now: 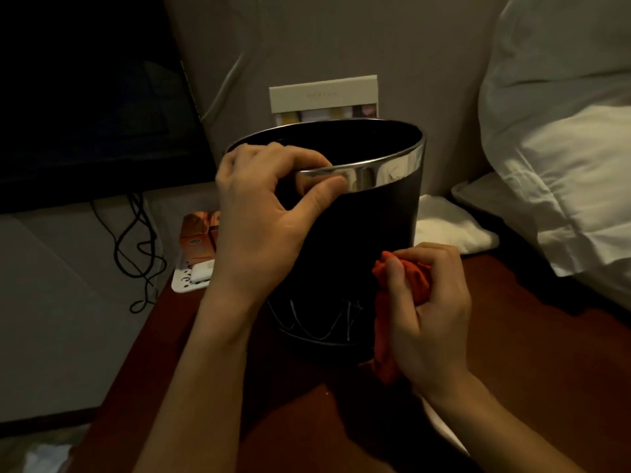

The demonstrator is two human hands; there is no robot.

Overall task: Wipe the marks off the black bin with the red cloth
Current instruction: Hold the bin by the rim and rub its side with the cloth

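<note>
While the bin (358, 233) rim is gripped by the left hand (263, 213), the bunched cloth (406, 285) is held by the right hand (430, 302); the marks (317, 319) left of it are judged next.

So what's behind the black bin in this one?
Behind the black bin, a pale card with a strip of small pictures stands against the wall; its lower part is hidden by the bin's rim. A white folded cloth shows at the bin's right.

The bin (358, 227) stands on the table (512, 353), with the left hand (259, 213) on its near-left rim and the right hand (430, 302) holding the cloth (406, 281) against its lower right side. Marks (317, 322) lie low on its near face. Behind it stands a card (324, 97), to its right pillows (563, 131), and to its left a screen (85, 97).
</note>
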